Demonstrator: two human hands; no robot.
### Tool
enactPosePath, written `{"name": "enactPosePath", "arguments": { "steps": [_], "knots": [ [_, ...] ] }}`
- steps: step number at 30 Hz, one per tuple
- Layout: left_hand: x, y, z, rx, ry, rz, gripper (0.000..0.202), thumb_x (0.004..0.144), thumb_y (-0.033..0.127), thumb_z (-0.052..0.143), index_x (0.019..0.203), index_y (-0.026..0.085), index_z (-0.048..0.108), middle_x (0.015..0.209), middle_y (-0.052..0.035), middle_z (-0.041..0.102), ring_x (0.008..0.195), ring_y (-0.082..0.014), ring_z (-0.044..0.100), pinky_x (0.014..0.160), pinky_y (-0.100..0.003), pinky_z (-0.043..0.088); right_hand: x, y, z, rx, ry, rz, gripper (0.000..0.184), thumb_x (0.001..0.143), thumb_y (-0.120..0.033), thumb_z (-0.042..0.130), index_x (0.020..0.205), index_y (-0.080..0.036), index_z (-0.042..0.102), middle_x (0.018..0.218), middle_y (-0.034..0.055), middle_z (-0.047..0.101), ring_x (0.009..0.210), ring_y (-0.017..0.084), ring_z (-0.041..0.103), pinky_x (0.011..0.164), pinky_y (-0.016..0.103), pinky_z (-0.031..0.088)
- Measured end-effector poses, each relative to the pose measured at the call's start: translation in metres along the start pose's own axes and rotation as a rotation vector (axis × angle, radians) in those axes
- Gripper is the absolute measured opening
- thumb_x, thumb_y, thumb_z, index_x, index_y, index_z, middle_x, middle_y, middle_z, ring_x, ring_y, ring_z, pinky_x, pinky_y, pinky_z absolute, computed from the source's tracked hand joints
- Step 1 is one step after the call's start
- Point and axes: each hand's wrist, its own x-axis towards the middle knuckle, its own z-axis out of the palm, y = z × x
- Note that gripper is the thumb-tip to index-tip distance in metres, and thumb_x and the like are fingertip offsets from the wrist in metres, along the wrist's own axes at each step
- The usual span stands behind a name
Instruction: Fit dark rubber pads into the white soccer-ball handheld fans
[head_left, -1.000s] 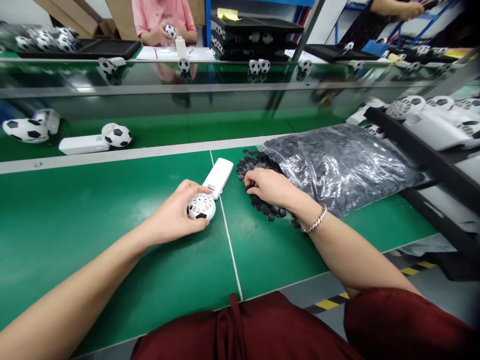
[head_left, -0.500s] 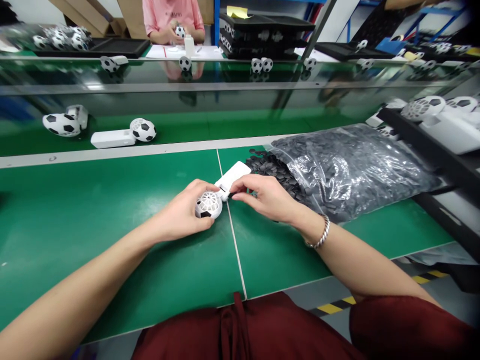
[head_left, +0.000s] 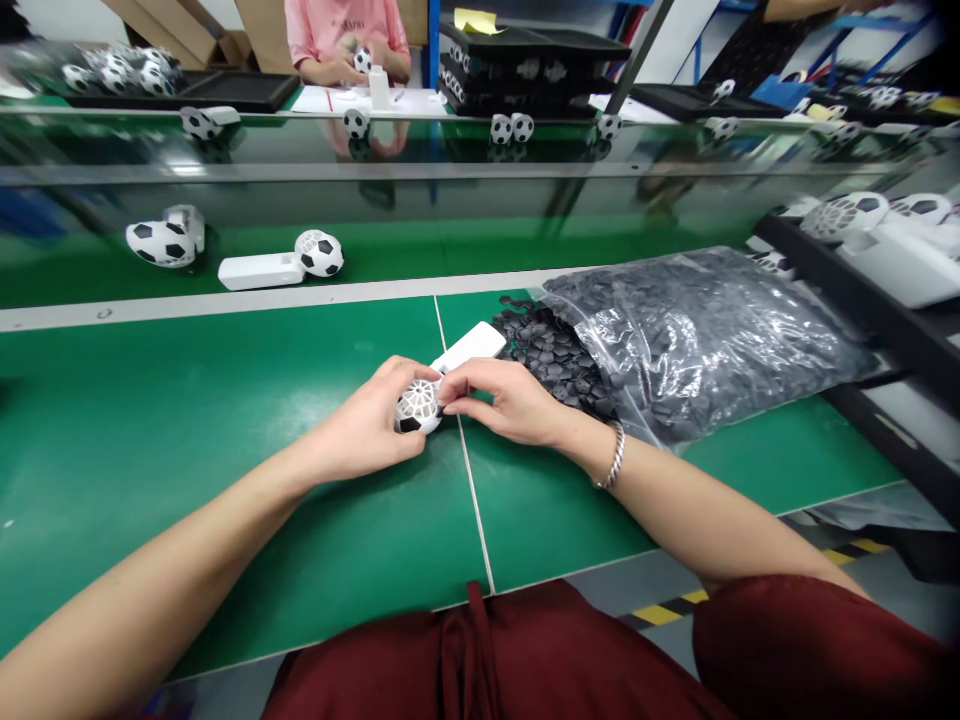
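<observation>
On the green bench (head_left: 225,420) I see a bulging plastic bag (head_left: 697,345) of black pieces. The left hand (head_left: 360,420) wraps a football-patterned lattice ball (head_left: 418,406), the right hand's (head_left: 510,402) fingers (head_left: 454,396) pinching it; a white handle (head_left: 469,347) sits behind, its join hidden from me.
</observation>
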Motion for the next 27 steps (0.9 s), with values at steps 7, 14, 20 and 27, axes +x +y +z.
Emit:
{"name": "enactPosePath", "arguments": {
  "steps": [7,14,20,27],
  "knots": [
    [0.001,-0.003,-0.002,0.011,-0.027,0.045,0.048,0.063,0.015,0.052,0.11,0.02,0.046,0.112,-0.0039,0.047,0.098,-0.0198,0.05,0.084,-0.031,0.042,0.003,0.004,-0.004,0.164,0.048,0.083,0.007,0.078,-0.015,0.061,0.082,-0.016,0.054,0.077,-0.0005,0.059,0.069,0.009,0.055,0.067,0.023,0.047],
    [0.004,-0.012,-0.007,-0.045,-0.071,0.053,0.049,0.064,0.016,0.054,0.112,0.022,0.046,0.111,-0.002,0.048,0.093,-0.0172,0.052,0.078,-0.027,0.044,0.001,0.001,0.001,0.185,-0.057,0.073,0.008,0.079,-0.014,0.06,0.083,-0.016,0.053,0.079,0.0003,0.059,0.07,0.01,0.055,0.068,0.024,0.047],
    [0.004,-0.008,0.002,-0.008,0.065,0.032,0.043,0.066,0.028,0.061,0.106,0.02,0.05,0.107,-0.0039,0.051,0.097,-0.0207,0.052,0.084,-0.033,0.042,0.0,0.004,0.012,0.159,0.02,0.042,0.008,0.078,-0.016,0.061,0.08,-0.016,0.054,0.076,-0.0001,0.059,0.069,0.01,0.055,0.067,0.024,0.047],
    [0.003,-0.005,0.012,0.002,0.174,0.041,0.033,0.067,0.022,0.056,0.1,0.02,0.051,0.102,-0.0036,0.053,0.096,-0.0205,0.051,0.084,-0.034,0.041,0.002,0.007,0.012,0.082,0.067,0.105,0.016,0.075,-0.026,0.065,0.076,-0.017,0.052,0.075,-0.0007,0.057,0.069,0.011,0.053,0.066,0.025,0.045]
  ]
}}
